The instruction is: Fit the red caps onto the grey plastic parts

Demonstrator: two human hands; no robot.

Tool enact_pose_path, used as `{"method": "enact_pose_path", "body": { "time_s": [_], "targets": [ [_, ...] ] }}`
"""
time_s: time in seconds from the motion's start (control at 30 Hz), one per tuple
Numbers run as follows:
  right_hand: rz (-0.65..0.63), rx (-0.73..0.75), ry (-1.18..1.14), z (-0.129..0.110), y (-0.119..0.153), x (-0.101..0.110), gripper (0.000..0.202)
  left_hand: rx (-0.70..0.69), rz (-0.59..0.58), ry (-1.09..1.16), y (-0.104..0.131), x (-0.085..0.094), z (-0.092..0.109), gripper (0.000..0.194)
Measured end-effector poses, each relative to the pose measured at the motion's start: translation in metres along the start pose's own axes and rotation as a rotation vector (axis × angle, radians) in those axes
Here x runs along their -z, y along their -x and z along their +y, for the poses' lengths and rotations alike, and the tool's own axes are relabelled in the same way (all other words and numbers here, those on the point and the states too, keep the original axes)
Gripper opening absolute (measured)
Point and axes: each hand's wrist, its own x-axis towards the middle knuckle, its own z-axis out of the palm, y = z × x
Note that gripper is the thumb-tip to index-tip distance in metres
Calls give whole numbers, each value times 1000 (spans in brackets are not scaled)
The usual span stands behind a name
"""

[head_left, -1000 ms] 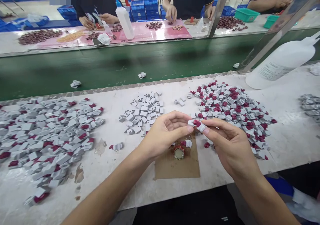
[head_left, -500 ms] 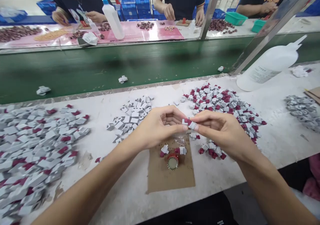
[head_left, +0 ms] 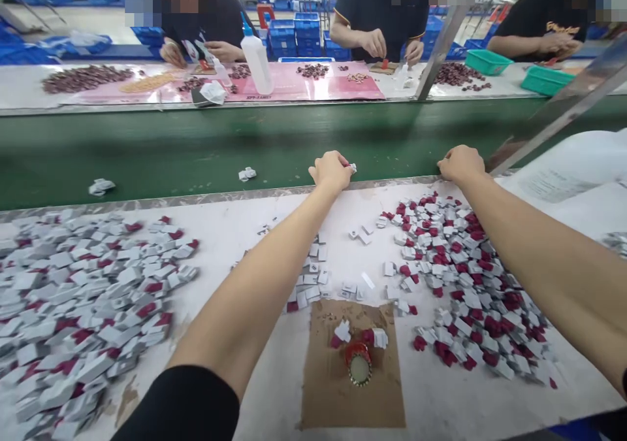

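Observation:
Over the near edge of the green belt point(head_left: 196, 160), my left hand point(head_left: 332, 170) is closed on a small grey-and-maroon plastic part point(head_left: 352, 167), which pokes out at its right side. My right hand point(head_left: 461, 163) reaches to the belt further right, fingers curled down; whatever they hold is hidden. A pile of grey-and-maroon parts point(head_left: 450, 258) lies below my right forearm. Under my left forearm sit loose grey pieces point(head_left: 313, 277). On the cardboard piece point(head_left: 353, 402) are a red bottle cap-like disc with a crimped rim point(head_left: 360, 368) and two grey-and-maroon parts point(head_left: 375, 338).
Two pale parts point(head_left: 247, 174) point(head_left: 101, 187) rest on the belt. A large heap of grey and maroon parts point(head_left: 88, 297) covers the left. A white bottle point(head_left: 568, 166) and a metal post point(head_left: 533, 121) stand at right. Across the belt, several people work beside green trays point(head_left: 487, 62).
Both hands have parted and moved forward to the belt, the left carrying a part. The belt part at right is now hidden by my right hand. The view has shifted.

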Motion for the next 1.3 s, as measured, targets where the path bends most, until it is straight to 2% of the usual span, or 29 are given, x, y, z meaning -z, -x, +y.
{"method": "enact_pose_path", "body": {
  "time_s": [0.1, 0.2, 0.3, 0.37, 0.43, 0.5, 0.57, 0.67, 0.73, 0.8, 0.87, 0.97, 1.03, 1.17, 1.3],
  "targets": [
    [-42, -14, -21, -18, 7, 2, 16, 11, 22, -124, 4, 5, -3, 7],
    [-85, 57, -115, -39, 32, 20, 30, -55, -20, -208, 30, 24, -7, 26],
    [-131, 101, -221, -46, 82, 46, 30, -197, -121, -266, 76, 51, -20, 27],
    [-157, 130, -305, -38, 125, 59, 25, -296, -203, -317, 107, 68, -34, 25],
    [-164, 211, -503, -25, 169, 65, 17, -414, -296, -404, 127, 79, -48, 32],
    [-146, 262, -676, -13, 209, 64, 21, -482, -367, -457, 134, 84, -59, 36],
    [-179, 235, -745, -8, 243, 61, 24, -494, -411, -430, 129, 85, -63, 28],
    [-269, 147, -798, -14, 285, 56, 21, -492, -443, -337, 118, 85, -61, 8],
    [-298, 106, -847, -22, 308, 52, 18, -485, -446, -300, 118, 84, -56, 5],
    [-324, 75, -896, -28, 327, 47, 18, -463, -445, -231, 126, 84, -51, 1],
    [-348, 53, -941, -32, 343, 41, 17, -408, -474, -41, 141, 82, -46, 9],
    [-343, 43, -990, -34, 361, 32, 13, -233, -567, 364, 172, 79, -40, 28],
    [-332, 48, -987, -35, 370, 27, 12, -102, -567, 526, 193, 76, -38, 36],
    [-349, 110, -968, -33, 382, 21, 15, 107, -437, 656, 228, 73, -39, 31],
    [-327, 191, -953, -35, 384, 19, 20, 183, -455, 765, 246, 73, -44, 31]
  ]
}}
